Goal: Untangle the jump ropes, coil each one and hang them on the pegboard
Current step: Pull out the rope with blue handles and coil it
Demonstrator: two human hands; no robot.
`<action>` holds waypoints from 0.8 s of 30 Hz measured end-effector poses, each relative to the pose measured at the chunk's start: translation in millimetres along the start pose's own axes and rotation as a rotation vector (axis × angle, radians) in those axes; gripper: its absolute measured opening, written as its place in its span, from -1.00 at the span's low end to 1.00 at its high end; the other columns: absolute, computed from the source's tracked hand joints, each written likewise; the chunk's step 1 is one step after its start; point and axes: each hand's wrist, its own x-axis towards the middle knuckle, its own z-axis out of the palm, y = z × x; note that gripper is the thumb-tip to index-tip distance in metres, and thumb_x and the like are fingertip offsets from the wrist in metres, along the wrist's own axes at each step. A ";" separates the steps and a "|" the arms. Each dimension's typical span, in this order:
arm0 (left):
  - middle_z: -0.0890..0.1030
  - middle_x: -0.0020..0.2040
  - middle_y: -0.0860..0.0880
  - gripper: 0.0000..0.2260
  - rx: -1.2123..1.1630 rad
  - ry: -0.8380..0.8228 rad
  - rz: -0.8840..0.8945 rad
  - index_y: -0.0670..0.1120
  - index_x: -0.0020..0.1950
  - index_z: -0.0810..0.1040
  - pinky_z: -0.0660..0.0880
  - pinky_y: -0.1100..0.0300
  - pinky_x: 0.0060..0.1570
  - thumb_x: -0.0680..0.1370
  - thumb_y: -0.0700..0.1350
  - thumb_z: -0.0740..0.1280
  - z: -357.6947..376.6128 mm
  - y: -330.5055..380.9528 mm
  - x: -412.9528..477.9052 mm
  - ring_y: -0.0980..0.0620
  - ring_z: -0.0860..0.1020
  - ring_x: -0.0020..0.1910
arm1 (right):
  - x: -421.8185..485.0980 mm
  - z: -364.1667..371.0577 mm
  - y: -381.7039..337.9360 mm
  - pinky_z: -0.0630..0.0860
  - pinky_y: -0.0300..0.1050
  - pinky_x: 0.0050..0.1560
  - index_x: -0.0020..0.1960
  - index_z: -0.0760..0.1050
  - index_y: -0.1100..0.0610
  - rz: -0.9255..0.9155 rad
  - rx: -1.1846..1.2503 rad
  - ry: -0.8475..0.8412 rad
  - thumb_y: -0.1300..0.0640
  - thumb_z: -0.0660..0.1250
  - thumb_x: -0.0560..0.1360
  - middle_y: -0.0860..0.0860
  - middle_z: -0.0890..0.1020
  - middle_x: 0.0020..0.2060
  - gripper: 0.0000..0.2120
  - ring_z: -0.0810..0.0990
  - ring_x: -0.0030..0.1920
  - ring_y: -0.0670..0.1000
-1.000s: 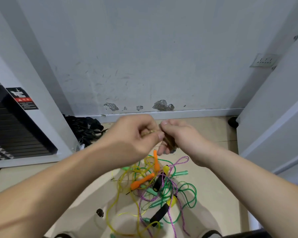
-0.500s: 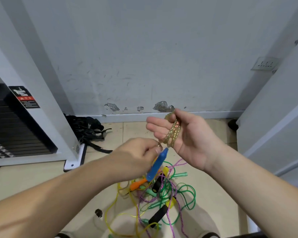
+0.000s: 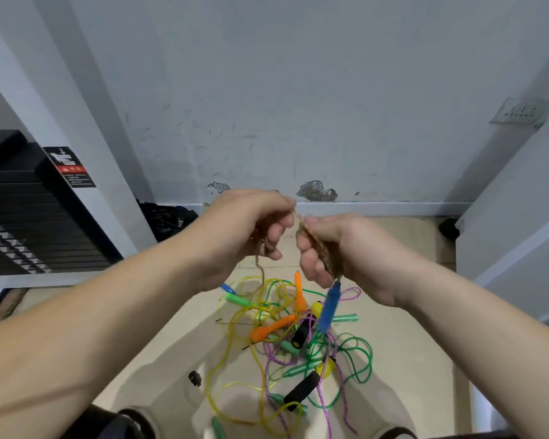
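My right hand [image 3: 336, 248] grips a coil of tan braided jump rope [image 3: 322, 248], and its blue handle [image 3: 329, 307] hangs below the fist. My left hand [image 3: 251, 232] pinches the free strand of the same rope [image 3: 260, 264] close beside the right hand; that strand trails down to the floor. Below both hands lies a tangled pile of ropes [image 3: 295, 346]: yellow, green and purple cords with orange, green, yellow and black handles. A second blue handle [image 3: 228, 288] peeks out at the pile's left edge. No pegboard is in view.
A scuffed white wall [image 3: 282, 106] with a baseboard stands ahead. A black weight stack [image 3: 29, 223] in a white frame is at the left, with black straps [image 3: 168, 217] beside it. A white panel [image 3: 520, 217] closes off the right. A small black object [image 3: 194, 378] lies on the floor.
My left hand rose from the blue handle to pinch the strand up beside the right hand. My right hand closed round the coil, and the blue handle now hangs under it.
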 end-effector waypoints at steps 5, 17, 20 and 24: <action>0.41 -0.41 -0.05 -0.63 0.336 0.079 0.089 -0.18 -0.23 0.57 0.37 0.21 -0.42 0.63 0.07 0.37 -8.6 -20.0 4.3 0.03 0.35 -0.44 | -14.4 1.2 -10.5 0.17 -0.08 -0.38 -0.22 0.40 0.13 0.100 0.373 -0.209 -0.11 0.10 0.68 0.08 0.39 -0.49 -0.58 0.28 -0.50 0.03; 0.58 -0.35 -0.10 -0.70 0.595 -0.380 -0.309 -0.07 -0.01 0.62 0.57 0.10 -0.34 0.70 0.08 0.21 32.8 -45.4 -19.3 -0.03 0.55 -0.49 | 10.2 -20.1 3.9 0.56 -0.13 0.02 -0.14 0.36 0.10 -0.154 0.450 0.358 0.07 0.03 0.75 0.43 0.61 0.13 -0.67 0.64 0.14 0.38; 0.54 -0.40 -0.02 -0.76 0.582 -0.303 -0.097 -0.11 -0.14 0.60 0.49 0.15 -0.33 0.62 0.01 0.38 31.3 -30.2 -16.6 -0.02 0.54 -0.43 | 13.9 -23.9 14.1 0.55 -0.19 -0.12 -0.06 0.45 0.13 -0.117 0.016 0.411 0.02 0.10 0.74 0.18 0.69 0.03 -0.71 0.71 -0.06 0.10; 0.45 -0.42 0.00 -0.82 0.423 0.012 0.214 -0.11 -0.20 0.63 0.36 0.21 -0.36 0.59 -0.10 0.45 8.6 -14.0 -3.0 0.01 0.43 -0.37 | 1.9 -14.4 4.9 0.42 -0.16 -0.39 -0.04 0.50 0.28 -0.060 -0.078 0.160 0.05 0.16 0.72 0.21 0.68 -0.32 -0.67 0.54 -0.39 0.10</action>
